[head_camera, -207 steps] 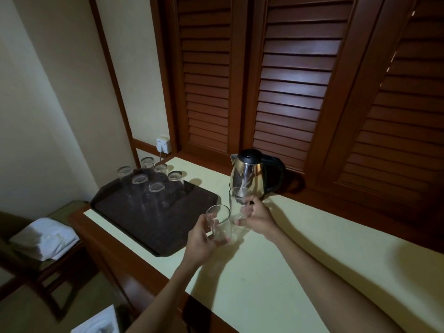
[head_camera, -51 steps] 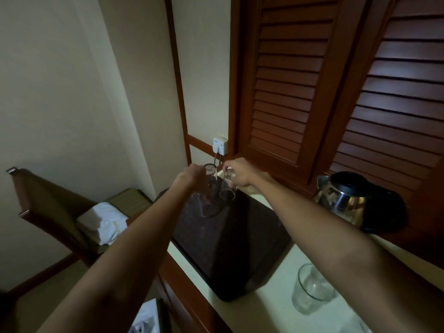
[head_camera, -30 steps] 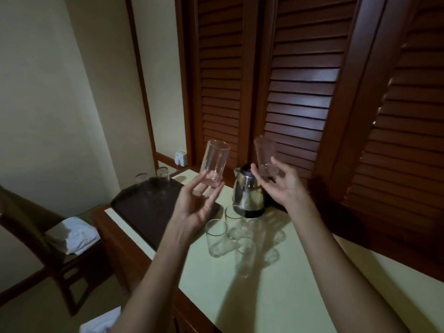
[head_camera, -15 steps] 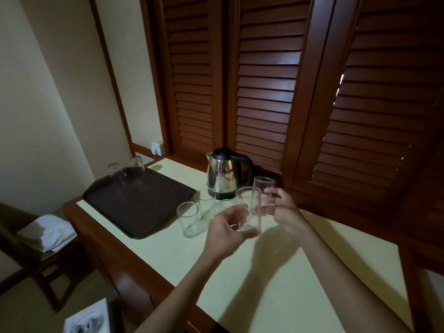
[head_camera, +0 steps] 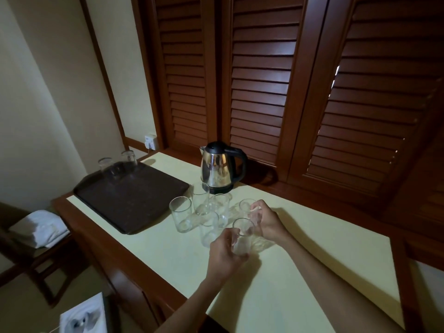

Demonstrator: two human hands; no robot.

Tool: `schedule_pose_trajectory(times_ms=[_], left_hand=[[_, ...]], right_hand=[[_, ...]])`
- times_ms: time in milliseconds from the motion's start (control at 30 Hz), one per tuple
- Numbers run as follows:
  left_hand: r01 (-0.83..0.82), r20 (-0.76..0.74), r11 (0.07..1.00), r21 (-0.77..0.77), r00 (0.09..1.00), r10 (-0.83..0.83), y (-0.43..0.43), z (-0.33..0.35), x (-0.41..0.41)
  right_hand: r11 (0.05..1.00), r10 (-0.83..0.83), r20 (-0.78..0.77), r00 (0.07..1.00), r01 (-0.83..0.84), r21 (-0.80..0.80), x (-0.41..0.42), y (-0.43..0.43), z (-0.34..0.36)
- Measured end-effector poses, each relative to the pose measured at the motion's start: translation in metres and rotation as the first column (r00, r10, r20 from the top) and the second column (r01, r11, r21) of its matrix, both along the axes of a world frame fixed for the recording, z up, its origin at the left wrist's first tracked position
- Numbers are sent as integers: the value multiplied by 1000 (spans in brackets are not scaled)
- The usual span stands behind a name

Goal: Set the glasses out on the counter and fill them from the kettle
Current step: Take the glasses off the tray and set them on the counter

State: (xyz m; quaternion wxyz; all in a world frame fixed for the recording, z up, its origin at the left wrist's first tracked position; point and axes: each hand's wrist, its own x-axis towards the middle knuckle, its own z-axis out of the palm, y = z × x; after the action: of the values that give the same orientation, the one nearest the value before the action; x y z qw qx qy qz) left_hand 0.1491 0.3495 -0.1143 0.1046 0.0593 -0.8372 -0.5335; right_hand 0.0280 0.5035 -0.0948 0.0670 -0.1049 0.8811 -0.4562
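Note:
My left hand (head_camera: 224, 254) grips a clear glass (head_camera: 242, 236) low over the pale counter (head_camera: 312, 272), near its front. Just behind it, my right hand (head_camera: 266, 221) holds a second glass (head_camera: 246, 207) by its rim side, down at the counter. Several empty glasses stand upright in a cluster (head_camera: 204, 217) to the left of my hands. The steel kettle (head_camera: 219, 170) with a black lid and handle stands behind the cluster. Two more glasses (head_camera: 117, 161) remain at the far corner of the dark tray (head_camera: 129, 198).
Louvred wooden shutters (head_camera: 264, 92) close off the wall behind the counter. A wall socket (head_camera: 151, 141) sits at the back left. A chair with a folded white towel (head_camera: 39, 227) stands left of the counter. A white box (head_camera: 83, 318) lies below the front edge.
Both hands have come down from chest height, bringing their two glasses to the counter right of the cluster. The view has tilted down slightly.

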Motion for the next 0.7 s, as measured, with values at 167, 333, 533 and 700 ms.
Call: schedule_pose_trajectory(times_ms=[167,333,533,700], left_hand=[[-34,30,999,17,999,33,-2,-6,3],[-6,69,1000,-18,998,7,-5,0,2],[40,122,934,-354,993,4,-39,59,8],[-169,-85,839,-517,986,147,-132,143,-21]], right_hand=[[999,-14,36,999,13,34,5,-3,-6],[999,-8,55,998,5,41,8,-2,-3],[917,-94,-79,992,117,381,-3,2,59],[968,49,-452,891,69,241,-25,-85,126]])
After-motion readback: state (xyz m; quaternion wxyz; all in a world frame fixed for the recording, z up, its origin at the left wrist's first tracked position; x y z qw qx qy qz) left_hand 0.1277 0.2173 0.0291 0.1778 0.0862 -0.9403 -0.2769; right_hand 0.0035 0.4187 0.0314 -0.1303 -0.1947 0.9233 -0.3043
